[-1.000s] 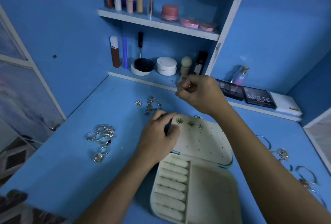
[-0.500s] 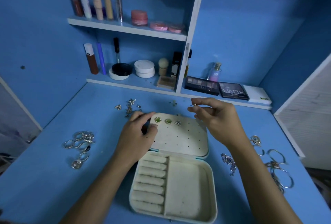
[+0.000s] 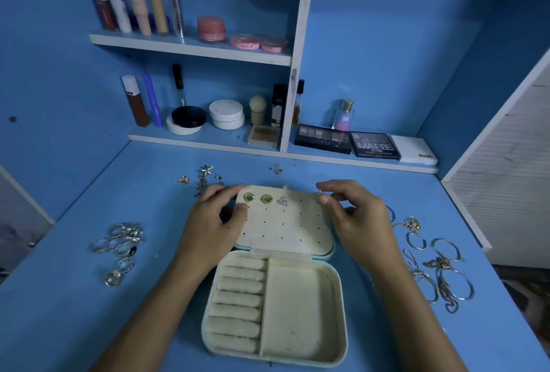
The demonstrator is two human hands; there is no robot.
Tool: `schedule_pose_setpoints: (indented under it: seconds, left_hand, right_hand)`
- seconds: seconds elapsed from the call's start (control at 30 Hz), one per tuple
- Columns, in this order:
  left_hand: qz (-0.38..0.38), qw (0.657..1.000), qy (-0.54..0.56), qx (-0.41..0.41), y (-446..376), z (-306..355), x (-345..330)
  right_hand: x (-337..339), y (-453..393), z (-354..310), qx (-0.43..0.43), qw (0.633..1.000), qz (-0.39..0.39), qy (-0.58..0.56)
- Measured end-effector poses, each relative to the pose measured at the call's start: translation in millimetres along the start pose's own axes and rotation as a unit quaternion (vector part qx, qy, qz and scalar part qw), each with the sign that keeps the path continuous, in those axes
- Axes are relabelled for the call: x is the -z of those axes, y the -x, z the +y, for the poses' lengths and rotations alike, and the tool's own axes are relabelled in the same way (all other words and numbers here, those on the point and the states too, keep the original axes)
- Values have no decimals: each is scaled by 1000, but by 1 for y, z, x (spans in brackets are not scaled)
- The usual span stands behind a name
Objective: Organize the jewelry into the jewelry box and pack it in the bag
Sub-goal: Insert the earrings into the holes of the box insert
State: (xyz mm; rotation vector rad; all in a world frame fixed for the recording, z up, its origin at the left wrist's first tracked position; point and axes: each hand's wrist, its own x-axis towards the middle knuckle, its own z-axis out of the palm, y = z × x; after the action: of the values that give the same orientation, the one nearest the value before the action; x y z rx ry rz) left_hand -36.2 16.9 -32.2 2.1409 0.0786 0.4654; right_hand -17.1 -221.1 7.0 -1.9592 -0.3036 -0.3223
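The open cream fabric-lined jewelry box lies near the middle of the blue desk. The left hand grips the far lid's left edge; the right hand pinches a small silver earring over its right corner.

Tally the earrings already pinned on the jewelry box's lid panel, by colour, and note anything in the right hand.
Green square studs: 2
Silver triangular stud: 1
Small earring pinched in the right hand, not yet pinned to the lid panel: 1
Total: 4
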Motion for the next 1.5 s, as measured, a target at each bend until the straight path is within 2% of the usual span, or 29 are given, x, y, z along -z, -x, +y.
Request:
schedule_pose_setpoints:
  seconds: [0.2,0.8,1.5]
  left_hand:
    - [7,1000,25,-11,1,3,2]
    - [18,998,36,-47,2,6,5]
    - [22,996,49,-68,2,9,7]
  right_hand:
    - [-4,6,8,5,999,27,28]
    - [-17,10,11,115,983,93,111]
    - [-29,10,14,152,965,132,166]
